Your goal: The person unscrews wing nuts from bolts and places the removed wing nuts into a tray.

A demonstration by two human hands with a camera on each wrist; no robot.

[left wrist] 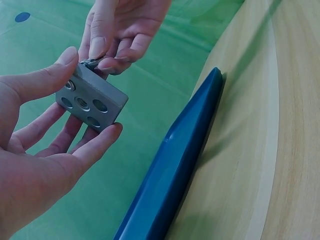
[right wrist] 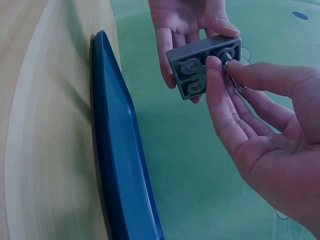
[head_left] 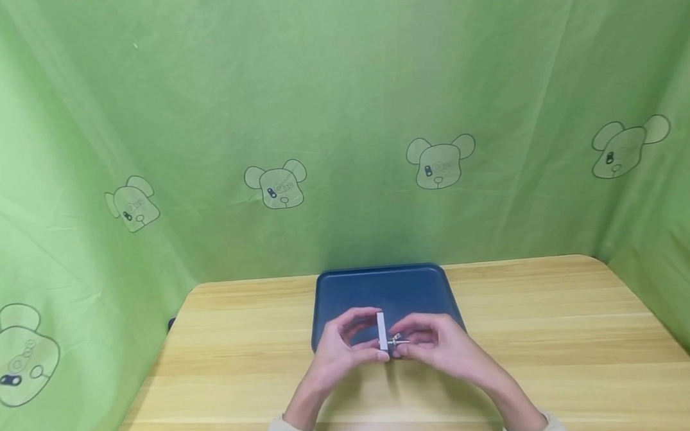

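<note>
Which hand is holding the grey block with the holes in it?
The left hand: it grips the grey block by its edges. The right hand instead pinches the screw sticking out of the block.

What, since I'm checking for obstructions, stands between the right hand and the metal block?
Only the bolt, with a small metal piece on it, sticks out of the metal block toward the right hand; nothing else visible intervenes.

Curtain (head_left: 345, 87) behind table (head_left: 241, 348), tray (head_left: 383, 286) on table, block (head_left: 381, 331) between hands (head_left: 335, 351) (head_left: 448, 347), bolt (right wrist: 227, 56) right of block
</note>
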